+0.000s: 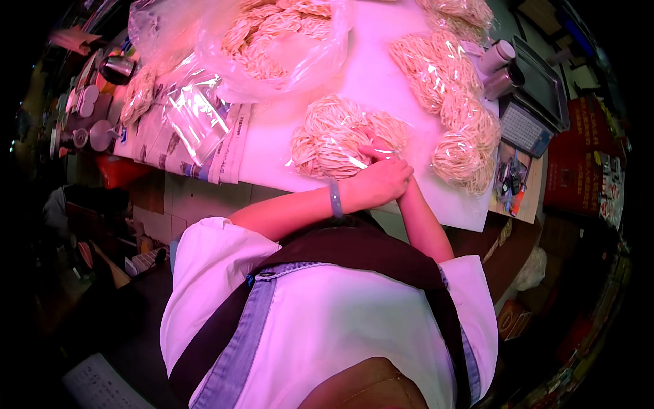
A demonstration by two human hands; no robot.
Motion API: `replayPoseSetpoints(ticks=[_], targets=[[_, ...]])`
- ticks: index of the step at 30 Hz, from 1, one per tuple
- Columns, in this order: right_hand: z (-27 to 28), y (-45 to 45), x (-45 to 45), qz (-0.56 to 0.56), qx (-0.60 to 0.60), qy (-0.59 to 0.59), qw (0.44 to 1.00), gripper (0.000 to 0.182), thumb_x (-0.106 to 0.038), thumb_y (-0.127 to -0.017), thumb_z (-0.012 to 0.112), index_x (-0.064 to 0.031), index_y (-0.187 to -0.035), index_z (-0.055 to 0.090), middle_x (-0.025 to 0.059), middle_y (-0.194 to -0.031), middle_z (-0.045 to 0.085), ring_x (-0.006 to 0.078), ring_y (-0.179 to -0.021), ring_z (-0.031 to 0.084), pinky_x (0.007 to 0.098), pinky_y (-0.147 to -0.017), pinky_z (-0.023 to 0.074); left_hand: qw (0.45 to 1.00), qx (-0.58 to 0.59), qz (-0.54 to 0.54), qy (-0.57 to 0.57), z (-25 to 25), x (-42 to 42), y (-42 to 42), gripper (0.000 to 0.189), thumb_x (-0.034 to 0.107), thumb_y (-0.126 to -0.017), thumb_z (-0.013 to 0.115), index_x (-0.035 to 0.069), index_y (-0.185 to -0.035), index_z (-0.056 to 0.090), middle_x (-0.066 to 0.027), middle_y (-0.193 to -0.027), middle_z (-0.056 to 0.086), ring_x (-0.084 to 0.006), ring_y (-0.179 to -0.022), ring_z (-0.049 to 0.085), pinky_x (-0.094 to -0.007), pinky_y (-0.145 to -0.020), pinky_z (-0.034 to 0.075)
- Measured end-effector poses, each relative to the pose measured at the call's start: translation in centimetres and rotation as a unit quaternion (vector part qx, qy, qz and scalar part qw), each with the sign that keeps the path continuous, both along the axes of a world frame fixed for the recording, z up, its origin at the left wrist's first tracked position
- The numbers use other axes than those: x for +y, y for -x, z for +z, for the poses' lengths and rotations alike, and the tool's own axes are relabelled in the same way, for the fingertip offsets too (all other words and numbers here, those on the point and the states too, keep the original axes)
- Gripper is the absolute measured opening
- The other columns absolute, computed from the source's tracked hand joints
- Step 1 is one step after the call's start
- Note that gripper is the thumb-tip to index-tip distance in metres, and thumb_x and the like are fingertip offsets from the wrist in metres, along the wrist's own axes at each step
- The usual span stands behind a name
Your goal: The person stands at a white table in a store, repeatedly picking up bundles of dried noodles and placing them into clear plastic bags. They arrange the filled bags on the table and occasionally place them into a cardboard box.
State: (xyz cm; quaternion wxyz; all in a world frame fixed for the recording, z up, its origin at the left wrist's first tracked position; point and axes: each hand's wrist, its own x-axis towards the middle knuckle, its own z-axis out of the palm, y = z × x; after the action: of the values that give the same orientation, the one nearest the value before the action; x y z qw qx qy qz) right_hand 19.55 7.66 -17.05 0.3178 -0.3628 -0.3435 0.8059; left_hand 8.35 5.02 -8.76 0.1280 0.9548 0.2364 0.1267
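Observation:
Clear plastic bags of noodles [334, 128] lie on the white tabletop [271, 168] right before me. Over their near right edge my two hands meet. My left hand [383, 181], its wrist in a band, reaches across to the right, with its fingers curled at the bag's near corner. Beneath and behind it my right hand [379, 151] comes from the right, fingers spread on the plastic. The grip of the overlapping hands is partly hidden. Above left stands a large open plastic bag [327, 66] with loose noodles [250, 46] in it.
More bagged noodles [449, 97] line the table's right side, by metal cups [503, 82], a tray [541, 76] and a keypad device [526, 125]. Flat clear bags [196, 120] lie on newspaper [232, 148] at left. The table's near edge is close to my body.

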Motion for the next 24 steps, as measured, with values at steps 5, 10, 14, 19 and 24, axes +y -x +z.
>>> replayPoseSetpoints(ticks=[5, 10, 14, 19, 24], targets=[[0.0, 1.0, 0.2, -0.031, 0.116, 0.092, 0.989, 0.060, -0.005, -0.084, 0.056, -0.0058, -0.136, 0.027, 0.0131, -0.121, 0.047, 0.0217, -0.107, 0.050, 0.0343, -0.093, 0.0428, 0.951, -0.134, 0.278, -0.027, -0.4, 0.2, 7.9, 0.048, 0.016, -0.077, 0.061, -0.002, -0.119, 0.048, -0.0164, -0.111, 0.051, -0.0325, -0.106, 0.048, -0.0365, -0.088, 0.042], [0.4, 2.9, -0.3, -0.035, 0.216, 0.124, 0.968, 0.061, -0.002, -0.082, 0.057, -0.0040, -0.135, 0.027, 0.0157, -0.131, 0.041, 0.0270, -0.120, 0.043, 0.0408, -0.102, 0.0362, 0.663, -0.342, 0.528, 0.405, -9.3, 0.1, 17.8, 0.052, 0.034, -0.093, 0.045, -0.003, -0.129, 0.038, -0.0118, -0.122, 0.048, -0.0203, -0.114, 0.044, -0.0331, -0.099, 0.034], [0.0, 6.2, -1.6, -0.083, 0.228, 0.106, 0.964, 0.072, -0.006, -0.083, 0.058, -0.0048, -0.140, 0.014, 0.0164, -0.134, 0.039, 0.0263, -0.121, 0.042, 0.0389, -0.101, 0.0357, 0.587, -0.463, 0.459, 0.480, -9.3, -0.2, 16.8, 0.053, 0.039, -0.097, 0.034, -0.002, -0.130, 0.037, -0.0106, -0.126, 0.046, -0.0160, -0.117, 0.041, -0.0302, -0.102, 0.028], [1.7, 4.5, -1.4, 0.004, -0.093, -0.015, 0.996, 0.064, -0.016, -0.081, 0.065, -0.0016, -0.132, 0.030, 0.0142, -0.123, 0.048, 0.0204, -0.112, 0.048, 0.0320, -0.095, 0.0390, 0.578, -0.442, 0.462, 0.507, -9.8, -0.5, 18.4, 0.053, 0.040, -0.096, 0.037, 0.001, -0.131, 0.037, -0.0102, -0.128, 0.044, -0.0162, -0.118, 0.040, -0.0294, -0.102, 0.028], [0.9, 3.6, -1.0, -0.026, 0.035, 0.055, 0.997, 0.054, -0.012, -0.082, 0.063, -0.0021, -0.127, 0.036, 0.0109, -0.112, 0.055, 0.0186, -0.102, 0.054, 0.0320, -0.089, 0.0435, 0.718, -0.236, 0.593, 0.276, -11.1, -1.9, 18.3, 0.064, 0.048, -0.086, 0.053, 0.001, -0.128, 0.041, -0.0141, -0.122, 0.049, -0.0183, -0.111, 0.047, -0.0289, -0.091, 0.038]])
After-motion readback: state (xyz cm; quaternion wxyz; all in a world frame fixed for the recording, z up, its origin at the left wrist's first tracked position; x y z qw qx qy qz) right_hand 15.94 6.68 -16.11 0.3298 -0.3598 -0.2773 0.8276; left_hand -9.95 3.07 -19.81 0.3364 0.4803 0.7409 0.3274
